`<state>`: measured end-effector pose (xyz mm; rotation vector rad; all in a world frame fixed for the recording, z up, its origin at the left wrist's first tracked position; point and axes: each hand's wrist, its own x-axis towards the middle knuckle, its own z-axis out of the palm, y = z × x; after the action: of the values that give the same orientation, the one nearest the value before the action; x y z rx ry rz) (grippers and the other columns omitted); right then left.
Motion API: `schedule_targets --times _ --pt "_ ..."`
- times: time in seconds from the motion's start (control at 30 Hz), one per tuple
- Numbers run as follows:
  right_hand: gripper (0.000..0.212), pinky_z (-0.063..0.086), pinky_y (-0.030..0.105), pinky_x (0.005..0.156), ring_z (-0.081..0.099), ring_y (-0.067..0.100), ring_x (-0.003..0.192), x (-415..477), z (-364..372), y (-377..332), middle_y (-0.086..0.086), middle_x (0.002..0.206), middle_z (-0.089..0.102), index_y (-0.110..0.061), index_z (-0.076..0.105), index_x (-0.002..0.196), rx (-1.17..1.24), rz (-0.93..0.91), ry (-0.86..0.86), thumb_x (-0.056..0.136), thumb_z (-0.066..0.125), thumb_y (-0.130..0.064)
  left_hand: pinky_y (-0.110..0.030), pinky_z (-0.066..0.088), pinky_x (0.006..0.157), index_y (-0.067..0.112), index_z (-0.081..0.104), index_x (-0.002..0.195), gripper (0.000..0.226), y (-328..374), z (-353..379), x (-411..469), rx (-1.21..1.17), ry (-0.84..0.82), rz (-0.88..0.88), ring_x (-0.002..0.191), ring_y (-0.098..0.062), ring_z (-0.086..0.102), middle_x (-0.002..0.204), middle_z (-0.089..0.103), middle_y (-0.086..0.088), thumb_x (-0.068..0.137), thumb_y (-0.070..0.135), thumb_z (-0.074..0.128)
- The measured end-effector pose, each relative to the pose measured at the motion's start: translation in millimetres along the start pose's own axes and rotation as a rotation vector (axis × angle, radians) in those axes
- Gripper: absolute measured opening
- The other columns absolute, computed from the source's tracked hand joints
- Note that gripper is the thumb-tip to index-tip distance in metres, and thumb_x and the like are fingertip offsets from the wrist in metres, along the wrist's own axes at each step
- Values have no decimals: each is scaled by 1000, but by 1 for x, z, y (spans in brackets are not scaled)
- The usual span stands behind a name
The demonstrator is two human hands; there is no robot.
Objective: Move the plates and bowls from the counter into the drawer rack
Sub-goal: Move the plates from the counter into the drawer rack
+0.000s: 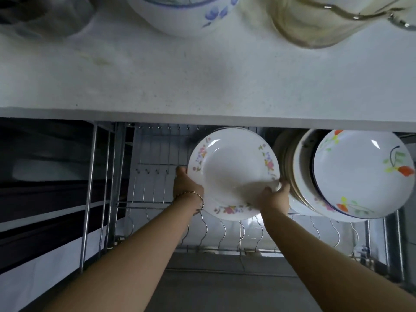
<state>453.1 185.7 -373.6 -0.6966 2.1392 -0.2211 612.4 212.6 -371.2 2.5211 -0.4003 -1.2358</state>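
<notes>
A white plate with a pink flower rim [231, 167] stands nearly upright over the wire drawer rack [155, 154], just below the counter's front edge. My left hand [185, 182] grips its left rim. My right hand [275, 195] holds its lower right rim. Another plate edge shows right behind it. To the right, several plates stand in the rack, the front one [362, 174] white with orange flowers.
The white counter [202, 82] fills the upper half. On its far side sit a blue-flowered white bowl [186, 12], a glass jar [319, 21] and a dark object [45, 14] at the left. Wavy rack wires [225, 233] run along the drawer's front. Dark shelves lie at the left.
</notes>
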Motion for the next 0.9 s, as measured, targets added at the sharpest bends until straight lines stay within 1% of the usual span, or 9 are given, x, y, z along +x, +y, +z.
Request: schedule_targets --times 0.13,0.23,0.3,0.47,0.53,0.63,0.7,0.8,0.9 --pt "46 43 41 91 55 40 111 7 4 4 23 129 55 -14 32 142 -17 -36 -38 96 37 -16 -33 45 90 22 15 150 84 11 -3 22 -125 -190 -7 121 -32 52 136 51 -8 81 -7 54" --pt "37 42 40 82 49 29 90 12 6 7 22 120 54 -6 38 133 47 -38 -83 98 34 -19 -37 48 89 15 31 144 69 16 0 37 -143 -238 33 113 -36 58 130 57 -12 82 1 57" --pt "19 35 33 74 44 25 86 16 7 10 17 101 52 -5 40 109 97 -36 -91 99 33 -19 -36 48 88 11 40 137 58 15 6 40 -175 -221 43 110 -37 59 127 60 -16 82 -1 54" --pt "10 29 30 70 41 23 82 23 5 15 2 70 39 -9 35 93 107 -89 -79 99 33 -16 -31 44 81 6 40 136 52 -3 16 30 -217 -181 17 112 -37 58 126 58 -19 85 -3 51" --pt "13 29 29 71 43 23 84 24 4 14 6 75 44 -6 39 96 83 -93 -85 99 33 -16 -31 44 81 6 39 136 52 -7 17 28 -222 -177 6 112 -37 58 126 59 -19 85 -1 52" --pt "35 31 28 75 54 33 102 25 0 13 19 101 54 6 48 118 20 -65 -96 98 35 -21 -30 44 81 5 40 135 51 -6 14 29 -210 -207 14 112 -36 58 127 59 -19 86 3 54" --pt "44 35 31 80 54 36 110 24 -6 13 23 115 57 5 49 127 -63 -22 -133 98 38 -26 -34 45 88 5 33 141 58 -3 7 26 -143 -224 1 116 -36 56 131 56 -18 87 8 55" --pt "46 39 31 70 51 26 76 19 -23 17 12 85 53 2 54 121 -139 68 -286 95 43 -33 -42 47 97 9 31 142 61 2 -9 9 81 -179 4 120 -37 53 135 50 -17 86 14 56" --pt "22 35 24 55 44 18 58 3 -54 12 6 66 48 -4 52 97 -295 64 -430 92 47 -25 -38 49 98 10 48 130 43 16 -27 -23 366 -170 127 116 -33 56 131 54 -15 88 21 50"
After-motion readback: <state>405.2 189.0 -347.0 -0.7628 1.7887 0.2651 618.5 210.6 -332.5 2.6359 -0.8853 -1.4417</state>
